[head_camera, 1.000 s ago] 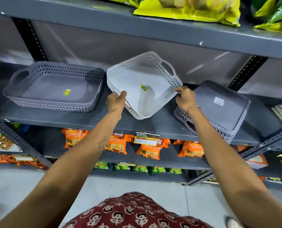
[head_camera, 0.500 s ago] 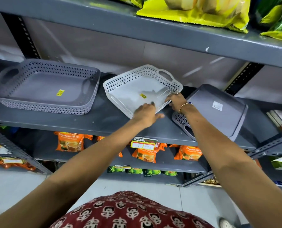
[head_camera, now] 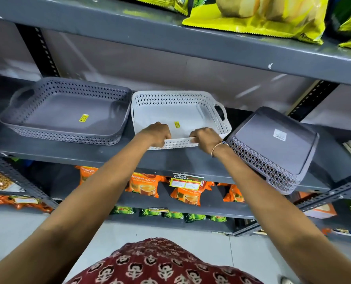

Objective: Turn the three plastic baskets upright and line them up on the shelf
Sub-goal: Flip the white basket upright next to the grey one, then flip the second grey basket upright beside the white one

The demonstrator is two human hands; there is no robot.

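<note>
- I see three baskets on the shelf (head_camera: 100, 158).
- The left basket (head_camera: 68, 111) sits upright.
- The middle basket (head_camera: 180, 111) sits upright just beside it.
- My left hand (head_camera: 157, 134) and right hand (head_camera: 207, 139) hold its front edge.
- The right basket (head_camera: 272, 148) lies upside down, near the middle one.

Shop aisle with stocked steel shelving

A price tag (head_camera: 186, 182) reading "SUPER MARKET" is hanging on the grey shelf (head_camera: 170, 160) edge; just below the tag, orange tea packets (head_camera: 143, 184) are sitting in a row, green packets (head_camera: 171, 214) are lying lower still, and yellow snack bags (head_camera: 258, 15) are resting well above.
</note>
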